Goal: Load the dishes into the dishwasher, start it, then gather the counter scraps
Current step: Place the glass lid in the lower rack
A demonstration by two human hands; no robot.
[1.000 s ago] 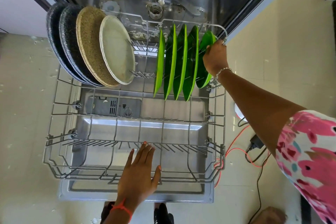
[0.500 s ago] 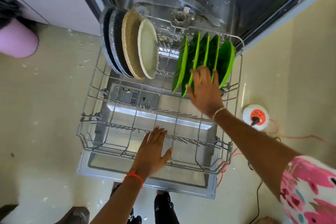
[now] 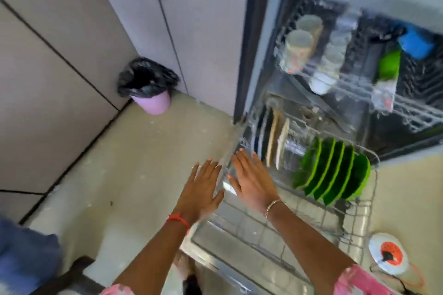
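A pink bin (image 3: 151, 103) lined with a black bag is seen on the floor at the left, close against the cabinet fronts. The left hand (image 3: 201, 189) is held flat with fingers straight and spread, nothing grasped, just outside the left edge of the lower rack (image 3: 364, 209). The right hand (image 3: 254, 182) is likewise flat and empty, placed over the rack's left edge (contact with the wire cannot be judged through the blur). Pale plates (image 3: 275, 137) are stood on edge at the rack's far left corner, and a row of green plates (image 3: 335, 172) is stood on edge along its far right side. The rack is drawn out over the lowered door (image 3: 230, 246). Upturned glasses (image 3: 299, 50) are carried by the upper rack (image 3: 407, 108) inside the dishwasher. A round white and orange socket reel (image 3: 387, 256) is seen on the floor beside the door's right edge.
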